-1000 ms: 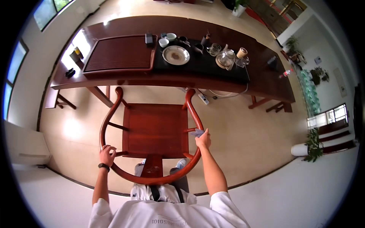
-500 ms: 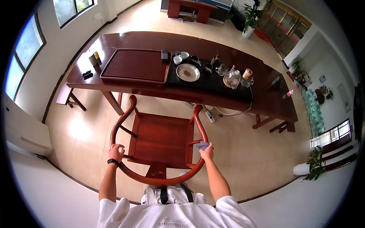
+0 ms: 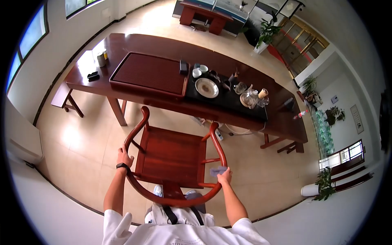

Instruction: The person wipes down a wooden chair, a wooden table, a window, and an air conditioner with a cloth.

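Touching curved rail of wooden armchair (image 3: 173, 153), lower center of frame; left hand (image 3: 125, 157) on its left side, cannot tell if clamped; right hand (image 3: 225, 176) closed on gray cloth (image 3: 218, 171) at right side of rail. Across upper center, dark tabletop (image 3: 171, 47) with ridged tea tray (image 3: 151, 74), round plate (image 3: 207, 88), white cups (image 3: 197, 73), glass teapot (image 3: 248, 98)

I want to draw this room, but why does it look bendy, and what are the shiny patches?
Head view: the lens probably bends the table and leaves black corners; glare whitens patches of floor and the table's left end; the windows look washed out.
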Demonstrator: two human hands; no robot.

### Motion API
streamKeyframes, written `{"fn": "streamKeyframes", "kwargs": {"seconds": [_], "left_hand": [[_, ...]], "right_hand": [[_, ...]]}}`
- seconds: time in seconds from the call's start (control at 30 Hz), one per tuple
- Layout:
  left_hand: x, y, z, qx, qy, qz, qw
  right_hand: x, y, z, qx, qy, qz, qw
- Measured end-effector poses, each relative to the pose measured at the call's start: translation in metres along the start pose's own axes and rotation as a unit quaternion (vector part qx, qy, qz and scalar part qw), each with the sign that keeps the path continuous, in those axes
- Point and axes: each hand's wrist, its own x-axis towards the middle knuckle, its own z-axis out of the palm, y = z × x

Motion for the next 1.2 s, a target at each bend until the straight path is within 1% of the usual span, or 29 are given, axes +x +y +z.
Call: {"fn": "streamKeyframes", "kwargs": {"seconds": [0.07,0.13,0.2,0.23,0.27,0.33,0.4,0.43,0.5,0.57,0.67,0.73,0.8,0.87,0.9,0.93,1.03,1.1,1.13,1.2], "left_hand": [[0.026,0.001,0.001,-0.001,-0.074,-0.073,0.995],[0.043,0.003,0.001,-0.005,-0.047,-0.085,0.995],[0.061,0.005,0.000,-0.079,-0.120,-0.182,0.973],[0.061,0.009,0.001,-0.038,-0.104,-0.198,0.974],[0.060,0.011,0.000,-0.030,-0.104,-0.204,0.973],[0.057,0.011,0.000,-0.040,-0.097,-0.203,0.973],[0.058,-0.001,0.007,-0.055,-0.091,-0.187,0.977],[0.055,0.011,-0.003,-0.025,-0.092,-0.201,0.975],[0.053,0.014,-0.007,-0.019,-0.090,-0.205,0.974],[0.052,0.021,-0.011,-0.013,-0.092,-0.213,0.973],[0.049,0.030,-0.021,0.016,-0.094,-0.218,0.971],[0.046,0.040,-0.028,0.011,-0.088,-0.228,0.970],[0.046,0.040,-0.029,0.018,-0.103,-0.240,0.965],[0.048,0.037,-0.025,0.008,-0.099,-0.232,0.968],[0.049,0.029,-0.020,0.013,-0.089,-0.224,0.971],[0.048,0.024,-0.016,0.019,-0.079,-0.215,0.973],[0.051,0.015,-0.011,0.035,-0.099,-0.216,0.971],[0.049,0.006,-0.006,0.015,-0.075,-0.196,0.978],[0.049,0.000,-0.003,0.020,-0.081,-0.199,0.976],[0.049,-0.012,0.003,-0.044,-0.082,-0.211,0.973]], "right_hand": [[0.004,-0.004,-0.004,0.000,-0.015,0.011,1.000],[0.009,-0.007,-0.006,-0.001,-0.026,0.022,0.999],[0.020,-0.004,-0.004,0.004,-0.030,0.005,1.000],[0.027,-0.007,-0.002,-0.021,-0.029,0.007,0.999],[0.038,-0.010,-0.002,-0.020,-0.027,0.006,0.999],[0.046,-0.012,0.000,0.002,-0.014,-0.026,1.000],[0.052,-0.024,-0.006,-0.026,-0.040,-0.012,0.999],[0.062,-0.028,-0.003,-0.044,-0.033,-0.017,0.998],[0.069,-0.033,0.004,-0.065,-0.034,-0.016,0.997],[0.076,-0.042,0.005,-0.119,0.004,-0.048,0.992],[0.084,-0.057,0.005,-0.143,0.010,-0.066,0.987],[0.093,-0.064,0.007,-0.140,0.010,-0.075,0.987],[0.102,-0.068,0.013,-0.138,0.010,-0.081,0.987],[0.113,-0.073,0.019,-0.151,0.026,-0.121,0.981],[0.116,-0.077,0.021,-0.153,0.032,-0.124,0.980],[0.119,-0.081,0.021,-0.157,0.024,-0.119,0.980],[0.128,-0.098,0.023,-0.149,0.000,-0.096,0.984],[0.133,-0.112,0.023,-0.149,0.002,-0.077,0.986],[0.138,-0.116,0.026,-0.153,-0.005,-0.074,0.985],[0.149,-0.128,0.031,-0.159,-0.008,-0.065,0.985]]}}
